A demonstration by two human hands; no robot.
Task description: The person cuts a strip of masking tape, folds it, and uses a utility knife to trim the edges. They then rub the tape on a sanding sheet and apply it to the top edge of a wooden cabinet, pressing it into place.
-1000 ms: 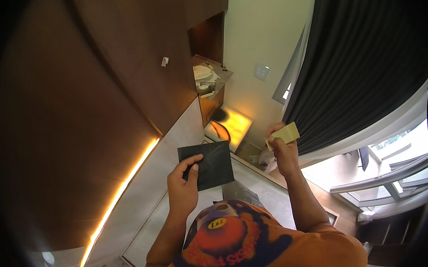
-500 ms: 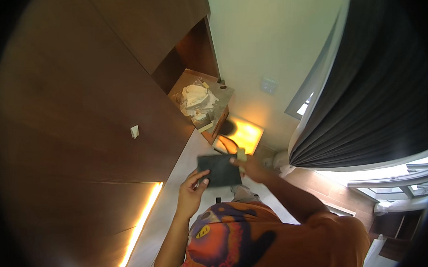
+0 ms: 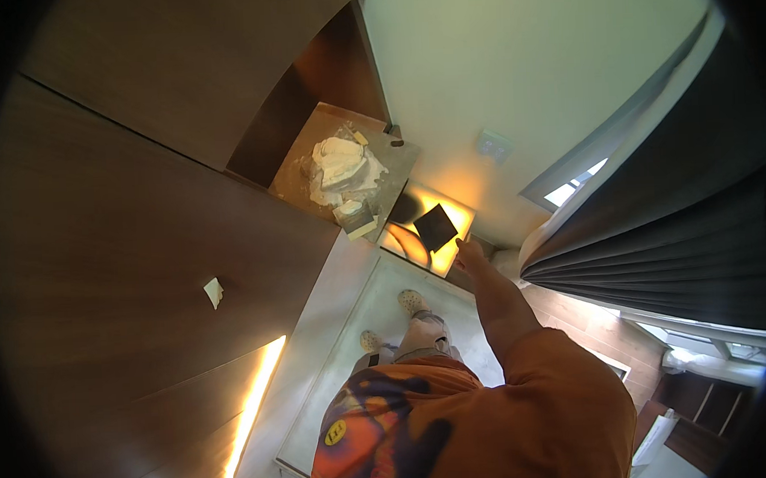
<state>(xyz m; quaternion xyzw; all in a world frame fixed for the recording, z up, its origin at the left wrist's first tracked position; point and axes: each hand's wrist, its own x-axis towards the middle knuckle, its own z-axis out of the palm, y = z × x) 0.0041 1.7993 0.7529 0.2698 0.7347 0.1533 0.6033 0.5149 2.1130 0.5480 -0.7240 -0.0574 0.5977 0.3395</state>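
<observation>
Brown wooden cabinet doors (image 3: 127,242) fill the left side, with a dark seam running slantwise across them. A small white tab (image 3: 213,292) sits on one door, and below it a bright light strip (image 3: 252,415) slopes downward along the doors' edge. Next comes the tabletop (image 3: 299,170), reaching out of an open niche; a crumpled white pile (image 3: 339,161) covers its middle, and a small pale-edged block (image 3: 356,219) lies at its near corner, close to the rim. Pale shoes (image 3: 410,302) stand below on a pale surface (image 3: 364,394), which gives standing room between the doors and the lit panel (image 3: 462,214). The panel adjoins the tabletop's right edge and glows yellow. Over it shows the dark square sheet (image 3: 435,228), turned cornerwise, with light around its edges; I cannot tell whether it touches the panel. Just right of its corner is the right hand (image 3: 471,254), its arm stretched forward; I cannot tell whether the grip is grasping or released. The left hand is out of view, so its grip cannot be told. Farther right, a dark pleated curtain (image 3: 672,201) hangs beside the pale wall (image 3: 529,62), well apart from the sheet.
</observation>
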